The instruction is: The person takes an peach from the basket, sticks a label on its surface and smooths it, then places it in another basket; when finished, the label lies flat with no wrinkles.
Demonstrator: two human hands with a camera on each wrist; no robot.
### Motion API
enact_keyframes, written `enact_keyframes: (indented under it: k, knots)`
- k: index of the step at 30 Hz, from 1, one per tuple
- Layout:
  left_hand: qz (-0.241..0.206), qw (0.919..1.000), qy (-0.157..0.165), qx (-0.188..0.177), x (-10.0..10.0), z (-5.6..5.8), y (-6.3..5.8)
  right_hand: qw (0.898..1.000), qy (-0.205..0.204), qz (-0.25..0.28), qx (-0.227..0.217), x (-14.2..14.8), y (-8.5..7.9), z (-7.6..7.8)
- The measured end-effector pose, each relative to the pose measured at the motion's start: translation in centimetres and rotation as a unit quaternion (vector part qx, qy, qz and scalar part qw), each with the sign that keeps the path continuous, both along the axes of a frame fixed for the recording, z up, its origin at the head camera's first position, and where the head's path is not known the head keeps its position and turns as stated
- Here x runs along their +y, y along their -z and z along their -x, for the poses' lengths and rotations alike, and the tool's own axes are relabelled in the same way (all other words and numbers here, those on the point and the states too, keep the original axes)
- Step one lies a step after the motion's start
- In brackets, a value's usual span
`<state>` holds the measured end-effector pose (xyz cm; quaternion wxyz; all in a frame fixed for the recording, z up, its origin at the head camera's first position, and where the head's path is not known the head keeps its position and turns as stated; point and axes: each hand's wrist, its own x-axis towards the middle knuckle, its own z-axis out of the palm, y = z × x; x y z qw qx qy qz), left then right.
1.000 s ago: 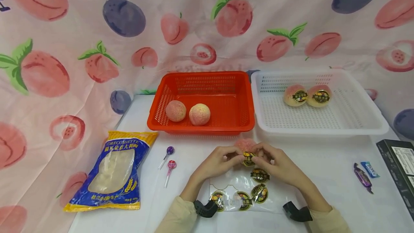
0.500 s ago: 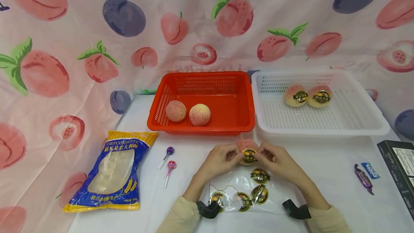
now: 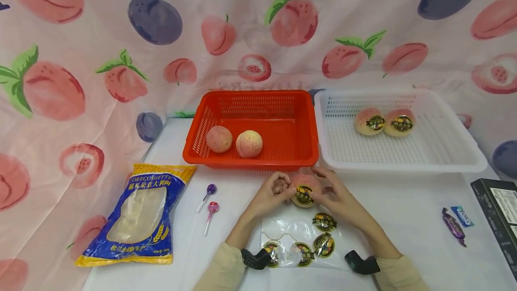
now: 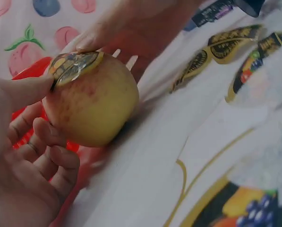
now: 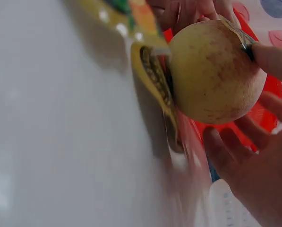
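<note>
A pink-and-yellow peach [image 3: 305, 184] stands just behind the sticker sheet [image 3: 288, 230], in front of the red basket. A black-and-gold round sticker [image 3: 303, 195] lies against its near side. My right hand [image 3: 341, 199] holds the peach, thumb on the sticker and fingers around the far right side; the right wrist view shows that thumb [image 5: 273, 61] at the sticker's edge. My left hand [image 3: 268, 194] touches the sticker's left edge with a straight thumb [image 4: 29, 92]. Its other fingers [image 4: 63, 161] are loosely bent beside the peach.
The red basket [image 3: 250, 162] holds two plain peaches; the white basket [image 3: 404, 165] holds two with stickers. At left lie a blue-and-yellow pasta bag [image 3: 141, 214] and two lollipops [image 3: 212, 208]. Wrapped candies [image 3: 454, 226] and a black box [image 3: 494, 219] are at right.
The sticker has gone from being pinched between both hands to lying on the peach. The left fingers have loosened from their pinch, and the right hand has moved round the peach.
</note>
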<state>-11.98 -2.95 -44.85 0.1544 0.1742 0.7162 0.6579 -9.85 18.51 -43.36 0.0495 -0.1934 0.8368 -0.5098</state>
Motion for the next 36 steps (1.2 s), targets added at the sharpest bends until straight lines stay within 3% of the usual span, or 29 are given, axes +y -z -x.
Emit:
enact_keyframes:
  k: [2,6,14,21,23,29,33,36]
  knots:
    - [-0.01,0.9998,0.002,-0.018,0.0,-0.1,0.0,0.999,-0.028,-0.014,-0.006,-0.1,0.6,0.2]
    - [0.011,0.9998,-0.01,-0.014,0.3,-0.1,0.0,0.998,-0.056,-0.033,0.014,-0.3,1.0,0.7]
    - [-0.005,0.9971,-0.043,-0.062,1.0,0.1,1.1,0.999,-0.045,-0.014,-0.002,-1.8,-1.7,0.2]
    - [0.061,0.9943,-0.087,-0.015,1.8,0.4,1.9,0.998,-0.053,-0.011,0.009,-1.7,-1.6,0.2]
    - [0.057,0.9947,-0.082,-0.024,1.8,0.4,2.0,0.998,-0.057,-0.01,0.006,-1.5,-0.9,0.3]
    - [-0.026,0.9933,-0.046,-0.102,0.8,0.5,1.4,0.995,-0.078,-0.053,0.043,-1.2,1.8,1.0]
    - [-0.029,0.9946,-0.031,-0.094,0.5,0.3,0.6,0.995,-0.07,-0.061,0.025,-1.1,2.2,1.2]
    - [-0.032,0.9966,-0.013,-0.075,0.5,0.2,1.0,0.997,-0.059,-0.05,0.0,-1.2,1.7,1.1]
